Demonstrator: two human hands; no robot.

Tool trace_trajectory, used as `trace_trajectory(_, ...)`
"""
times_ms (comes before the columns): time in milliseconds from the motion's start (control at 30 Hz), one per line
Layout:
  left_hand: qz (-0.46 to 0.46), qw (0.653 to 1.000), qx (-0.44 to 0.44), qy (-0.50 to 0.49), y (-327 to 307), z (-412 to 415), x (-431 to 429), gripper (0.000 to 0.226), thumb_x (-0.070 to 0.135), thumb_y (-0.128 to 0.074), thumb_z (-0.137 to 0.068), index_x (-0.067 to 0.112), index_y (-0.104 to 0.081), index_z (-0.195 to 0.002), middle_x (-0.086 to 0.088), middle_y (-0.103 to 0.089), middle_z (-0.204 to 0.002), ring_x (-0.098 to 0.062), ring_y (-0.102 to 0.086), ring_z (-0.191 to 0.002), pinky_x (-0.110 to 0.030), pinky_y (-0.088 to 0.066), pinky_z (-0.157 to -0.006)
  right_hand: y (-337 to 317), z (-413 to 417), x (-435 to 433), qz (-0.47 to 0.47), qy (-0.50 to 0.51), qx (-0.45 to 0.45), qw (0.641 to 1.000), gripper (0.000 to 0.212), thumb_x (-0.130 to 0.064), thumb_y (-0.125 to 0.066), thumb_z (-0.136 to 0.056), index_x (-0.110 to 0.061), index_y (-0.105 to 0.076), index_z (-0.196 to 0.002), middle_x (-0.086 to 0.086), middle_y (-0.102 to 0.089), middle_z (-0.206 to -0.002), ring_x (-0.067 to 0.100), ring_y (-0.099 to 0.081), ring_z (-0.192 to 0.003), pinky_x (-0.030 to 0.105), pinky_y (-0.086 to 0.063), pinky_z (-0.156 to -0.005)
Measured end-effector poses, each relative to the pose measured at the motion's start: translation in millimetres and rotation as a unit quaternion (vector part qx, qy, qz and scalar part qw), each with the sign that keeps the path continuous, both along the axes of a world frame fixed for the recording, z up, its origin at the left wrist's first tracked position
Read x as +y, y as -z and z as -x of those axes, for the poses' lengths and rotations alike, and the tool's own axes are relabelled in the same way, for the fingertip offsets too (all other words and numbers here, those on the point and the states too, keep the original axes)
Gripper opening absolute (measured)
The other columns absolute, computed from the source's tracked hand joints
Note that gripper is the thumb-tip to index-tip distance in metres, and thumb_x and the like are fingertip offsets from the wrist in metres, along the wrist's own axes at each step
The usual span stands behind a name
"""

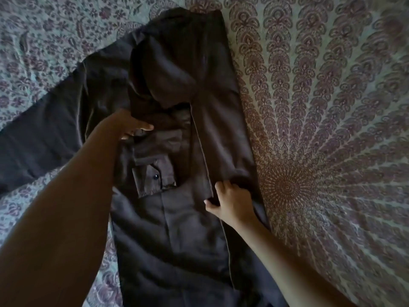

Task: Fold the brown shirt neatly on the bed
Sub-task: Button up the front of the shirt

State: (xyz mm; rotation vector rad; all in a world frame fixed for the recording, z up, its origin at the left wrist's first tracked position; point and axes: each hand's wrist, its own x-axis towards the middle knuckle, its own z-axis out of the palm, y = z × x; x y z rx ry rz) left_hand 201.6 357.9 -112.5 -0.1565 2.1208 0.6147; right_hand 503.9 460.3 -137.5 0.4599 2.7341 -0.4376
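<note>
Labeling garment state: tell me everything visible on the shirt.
The shirt is dark brown, thin woven-looking cloth, lying lengthwise on the patterned bedspread. Its picture-right side is folded inward along a straight edge, that sleeve doubled over the middle, buttoned cuff on top. The other sleeve lies spread leftward. The left hand pinches the folded sleeve; the right hand grips the folded edge.

The view is filled by a bed (345, 251), covered by a pale green bedspread (321, 63) printed in purplish brown. A mandala (287, 187) with radiating feather shapes is seen at right and floral paisley (44, 41) at left. The light is dim.
</note>
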Motion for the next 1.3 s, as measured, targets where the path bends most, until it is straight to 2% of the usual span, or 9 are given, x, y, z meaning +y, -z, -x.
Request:
trace_trajectory(100,0.016,0.999,-0.036,-0.009,-3.2,-19.4,-12.0,0.068,0.018,-0.077,-0.074,0.012,-0.044,-0.132,-0.004,-0.053,-0.121,-0.027,-0.05,-0.119,-0.038,-0.041,-0.089,-18.8,-10.1,-8.6,0.001,0.049,-0.08,0.996,0.039,-0.048,-0.065,-0.066,-0.011,-0.061,-0.078,0.008,-0.065,-0.074,0.028,-0.065,-0.063,0.028,-0.04,-0.052)
trace_trajectory(233,-0.012,0.996,-0.052,-0.067,1.0,-53.9,-29.4,0.059,0.01,-0.074,-0.076,0.008,-0.048,-0.128,-0.009,-0.055,-0.114,-0.02,-0.054,-0.095,-0.034,-0.038,-0.087,-35.5,-18.1,-14.5,0.053,0.023,-0.151,0.987,0.032,-0.036,-0.05,-0.086,-0.01,-0.063,-0.099,0.009,-0.067,-0.101,0.029,-0.064,-0.093,0.03,-0.042,-0.07)
trace_trajectory(367,-0.007,0.995,0.022,-0.093,10.0,-73.3,-50.1,0.035,0.01,-0.078,-0.072,-0.004,-0.061,-0.098,-0.017,-0.062,-0.097,-0.019,-0.066,-0.07,-0.019,-0.056,-0.058,-42.4,-21.2,-22.2,0.125,0.045,-0.118,0.984,0.021,-0.033,-0.051,-0.085,-0.016,-0.054,-0.071,0.004,-0.062,-0.076,0.029,-0.064,-0.083,0.029,-0.039,-0.065)
trace_trajectory(467,-0.022,0.986,0.104,-0.126,24.1,-75.6,-67.3,0.046,0.021,-0.081,-0.065,-0.005,-0.065,-0.1,-0.025,-0.066,-0.107,-0.033,-0.065,-0.095,-0.048,-0.053,-0.089,-38.1,-33.8,-31.2,0.228,0.059,-0.129,0.963,0.025,-0.037,-0.054,-0.084,-0.015,-0.051,-0.072,0.0,-0.059,-0.069,0.026,-0.062,-0.076,0.029,-0.038,-0.062)
trace_trajectory(767,0.063,0.996,0.069,0.016,12.0,-107.6,-82.1,0.064,0.034,-0.079,-0.071,-0.004,-0.056,-0.117,-0.024,-0.061,-0.117,-0.037,-0.061,-0.106,-0.045,-0.05,-0.094,-33.3,-97.4,-49.8,0.119,-0.068,-0.164,0.977,0.035,-0.054,-0.056,-0.08,-0.02,-0.051,-0.077,0.004,-0.066,-0.083,0.027,-0.063,-0.083,0.029,-0.033,-0.063)
trace_trajectory(867,0.048,0.998,0.035,-0.003,14.8,-114.9,-87.6,0.061,0.023,-0.079,-0.072,-0.002,-0.054,-0.121,-0.018,-0.063,-0.115,-0.033,-0.064,-0.102,-0.043,-0.05,-0.094,-31.1,-108.3,-45.1,0.108,0.005,-0.121,0.987,0.036,-0.054,-0.054,-0.079,-0.019,-0.053,-0.071,0.005,-0.068,-0.075,0.027,-0.065,-0.072,0.028,-0.036,-0.057)
trace_trajectory(1000,0.013,0.998,0.034,-0.049,24.6,-116.0,-97.0,0.053,0.022,-0.08,-0.069,0.004,-0.061,-0.115,-0.021,-0.065,-0.114,-0.037,-0.064,-0.103,-0.049,-0.048,-0.093,-24.1,-112.4,-28.2,-0.017,0.237,0.126,0.963,0.026,-0.04,-0.06,-0.077,-0.015,-0.055,-0.082,0.005,-0.06,-0.078,0.025,-0.059,-0.069,0.031,-0.045,-0.052)
trace_trajectory(1200,0.043,0.996,0.06,-0.041,35.9,-115.5,-99.9,0.052,0.028,-0.079,-0.068,0.006,-0.063,-0.113,-0.024,-0.064,-0.115,-0.039,-0.062,-0.106,-0.052,-0.049,-0.094,-10.9,-112.1,16.1,0.171,0.372,0.004,0.912,0.024,-0.018,-0.076,-0.073,-0.005,-0.061,-0.087,0.013,-0.067,-0.085,0.025,-0.06,-0.074,0.024,-0.034,-0.06)
trace_trajectory(1300,0.113,0.963,0.244,-0.024,3.2,-147.2,-80.9,0.042,0.025,-0.067,-0.08,0.007,-0.053,-0.115,-0.018,-0.057,-0.121,-0.036,-0.055,-0.112,-0.042,-0.045,-0.093,-12.6,-123.4,34.5,0.189,0.373,0.034,0.908,0.016,-0.011,-0.075,-0.074,-0.002,-0.065,-0.083,0.015,-0.07,-0.079,0.018,-0.056,-0.064,0.017,-0.038,-0.055)
